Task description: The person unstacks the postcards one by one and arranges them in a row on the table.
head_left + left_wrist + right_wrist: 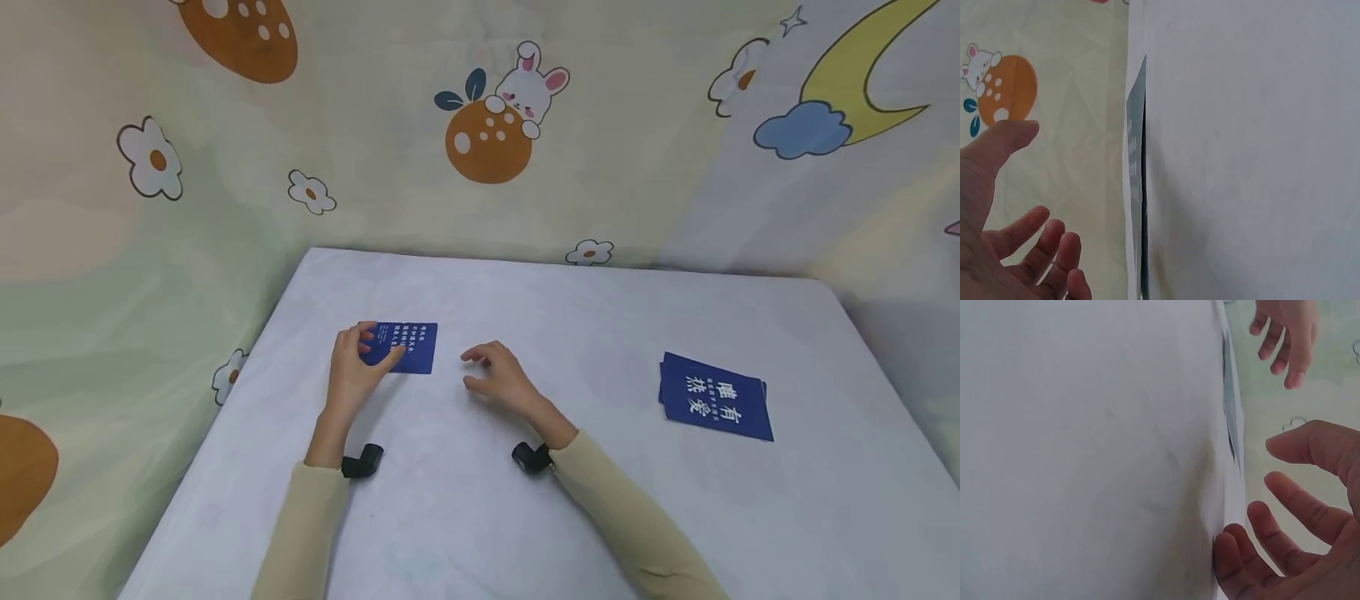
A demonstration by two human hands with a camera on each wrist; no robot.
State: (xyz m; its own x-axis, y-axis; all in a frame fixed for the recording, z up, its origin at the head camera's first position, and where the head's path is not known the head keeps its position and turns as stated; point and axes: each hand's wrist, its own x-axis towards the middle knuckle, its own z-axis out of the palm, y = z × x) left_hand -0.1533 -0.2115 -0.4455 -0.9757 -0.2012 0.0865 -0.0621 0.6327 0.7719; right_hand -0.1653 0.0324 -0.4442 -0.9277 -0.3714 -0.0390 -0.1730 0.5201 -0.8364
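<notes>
A blue card [418, 350] with white writing lies on the left part of the white table. My left hand [352, 362] hovers over the card's left side, thumb and fingers spread apart, and hides part of it. In the left wrist view a gap shows between the left hand [1016, 219] and the card [1137, 144], seen nearly edge-on. To the right of that card is my right hand [504, 379], fingers loosely bent and holding nothing. The right wrist view shows the right hand's thumb and fingers [1310, 512] apart, with the left hand [1291, 331] beyond.
A small pile of blue cards [716, 398] with white writing lies on the right part of the table [585, 517], slightly fanned. A patterned cloth [375, 125] with a rabbit, flowers and a moon hangs behind the table. Black cameras [531, 458] sit on both wrists.
</notes>
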